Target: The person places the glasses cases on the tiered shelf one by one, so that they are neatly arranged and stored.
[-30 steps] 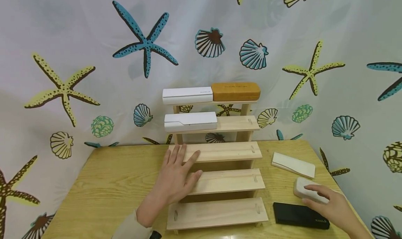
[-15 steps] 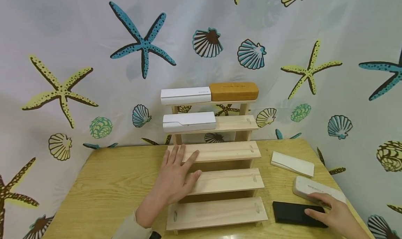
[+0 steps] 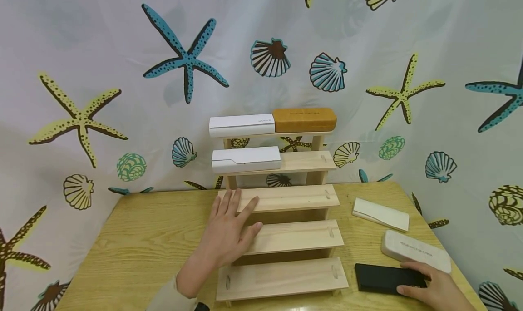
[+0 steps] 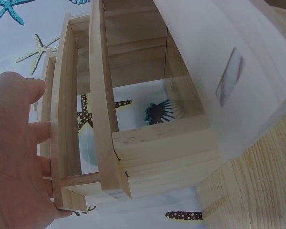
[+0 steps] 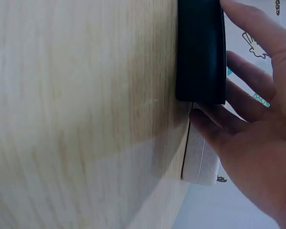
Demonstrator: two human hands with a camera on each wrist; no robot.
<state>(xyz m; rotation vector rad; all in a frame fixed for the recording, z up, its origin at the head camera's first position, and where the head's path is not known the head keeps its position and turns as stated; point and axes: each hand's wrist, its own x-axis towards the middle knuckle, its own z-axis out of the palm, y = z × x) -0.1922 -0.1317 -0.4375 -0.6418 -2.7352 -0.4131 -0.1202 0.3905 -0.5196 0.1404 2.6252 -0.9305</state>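
Observation:
My left hand (image 3: 226, 231) lies flat with fingers spread on the left end of the middle steps of a stepped wooden rack (image 3: 286, 274). At the lower right, my right hand (image 3: 435, 283) spans the right end of a black glasses case (image 3: 380, 277), thumb on the near side and fingers on the far side. In the right wrist view that hand is around the black case (image 5: 201, 52), which lies on the table. Just behind it sits a pale glasses case (image 3: 412, 247) with printed lettering, partly hidden by the fingers. A flat cream case (image 3: 382, 213) lies further back.
On the rack's top step stand a white case (image 3: 241, 125) and a mustard-brown case (image 3: 304, 120) side by side. Another white case (image 3: 245, 160) occupies the left of the step below. A patterned cloth (image 3: 122, 52) hangs behind the wooden table (image 3: 155, 229).
My right hand has moved from over the pale case down to the black case and closed around its right end. The left hand has stayed on the rack.

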